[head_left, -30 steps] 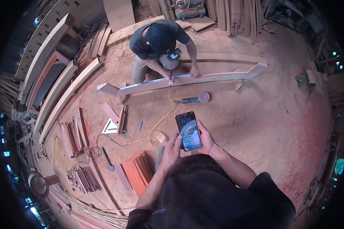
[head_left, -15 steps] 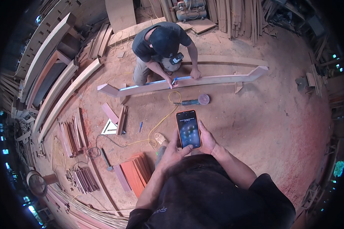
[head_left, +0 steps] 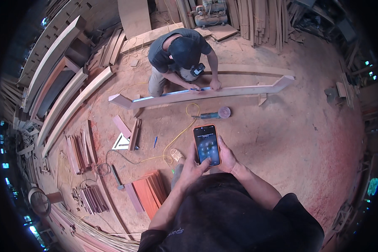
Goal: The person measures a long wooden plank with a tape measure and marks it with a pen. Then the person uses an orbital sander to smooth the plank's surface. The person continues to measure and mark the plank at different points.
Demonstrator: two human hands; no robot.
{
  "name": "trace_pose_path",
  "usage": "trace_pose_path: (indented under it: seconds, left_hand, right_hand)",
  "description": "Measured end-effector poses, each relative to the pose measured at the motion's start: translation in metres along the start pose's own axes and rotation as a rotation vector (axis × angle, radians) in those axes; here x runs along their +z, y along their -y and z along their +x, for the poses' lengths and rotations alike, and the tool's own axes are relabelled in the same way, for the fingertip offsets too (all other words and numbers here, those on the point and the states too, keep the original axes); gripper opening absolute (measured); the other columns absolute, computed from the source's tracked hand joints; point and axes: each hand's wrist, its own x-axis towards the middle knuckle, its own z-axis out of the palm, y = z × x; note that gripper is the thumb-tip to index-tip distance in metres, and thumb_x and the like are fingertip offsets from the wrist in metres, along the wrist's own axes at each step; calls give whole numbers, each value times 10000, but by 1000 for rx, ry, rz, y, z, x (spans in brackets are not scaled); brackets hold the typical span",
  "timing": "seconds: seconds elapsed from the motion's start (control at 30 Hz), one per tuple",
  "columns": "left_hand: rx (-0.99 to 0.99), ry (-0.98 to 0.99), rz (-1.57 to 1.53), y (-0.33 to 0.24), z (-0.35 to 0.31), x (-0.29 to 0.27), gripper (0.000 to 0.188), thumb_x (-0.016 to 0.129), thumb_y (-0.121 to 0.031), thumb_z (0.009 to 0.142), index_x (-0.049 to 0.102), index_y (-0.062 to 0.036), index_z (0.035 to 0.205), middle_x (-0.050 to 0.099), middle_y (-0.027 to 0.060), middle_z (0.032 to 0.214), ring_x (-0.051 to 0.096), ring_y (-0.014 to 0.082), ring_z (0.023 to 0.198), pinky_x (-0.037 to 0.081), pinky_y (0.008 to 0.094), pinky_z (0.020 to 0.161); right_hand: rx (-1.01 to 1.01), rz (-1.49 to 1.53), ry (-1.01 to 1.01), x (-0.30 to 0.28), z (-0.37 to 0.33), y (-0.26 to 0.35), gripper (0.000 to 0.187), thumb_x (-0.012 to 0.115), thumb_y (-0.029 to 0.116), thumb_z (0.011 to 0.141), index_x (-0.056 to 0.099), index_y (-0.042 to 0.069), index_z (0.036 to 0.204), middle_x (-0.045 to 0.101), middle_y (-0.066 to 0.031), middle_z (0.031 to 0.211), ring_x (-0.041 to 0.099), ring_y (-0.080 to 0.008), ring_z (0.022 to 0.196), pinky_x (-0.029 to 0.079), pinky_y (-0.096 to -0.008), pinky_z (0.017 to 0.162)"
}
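Note:
A smartphone (head_left: pixel 206 143) in an orange case is held upright between both my hands, its keypad screen lit. My left hand (head_left: pixel 192 167) is closed round the phone's left side, with the thumb over the lower screen. On the other side, my right hand (head_left: pixel 227 157) grips the right edge; some of its fingers are hidden behind the phone. Beyond the phone lies an angle grinder (head_left: pixel 214 114) on the floor. Farther off, a crouching person (head_left: pixel 178 54) leans over a long wooden beam (head_left: pixel 239 91), marking with a pen along a ruler (head_left: pixel 164 95).
A yellow cord (head_left: pixel 178 143) loops over the dusty floor. To the left lie a white triangular square (head_left: pixel 121 143), a blue pen (head_left: pixel 156 142), a hammer (head_left: pixel 117 177) and reddish boards (head_left: pixel 149 189). Curved beams (head_left: pixel 77 107) lean at far left. An air compressor (head_left: pixel 211 17) stands at the back.
My left thumb has shifted slightly up and left over the screen. The other person's pen hand has moved right along the beam, closer to their other hand.

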Motion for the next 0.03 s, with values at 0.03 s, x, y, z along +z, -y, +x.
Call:
trace_pose_path:
  seconds: [0.03]
  left_hand:
    - [-10,9,-35,1,-1,1,818,669,-2,993,208,-99,1662,495,137,1520,514,247,1396,487,411,1145]
  right_hand:
    - [6,11,9,-1,-1,0,729,196,615,1137,489,92,1551,646,-110,1424,662,-247,1256,544,-435,1085]
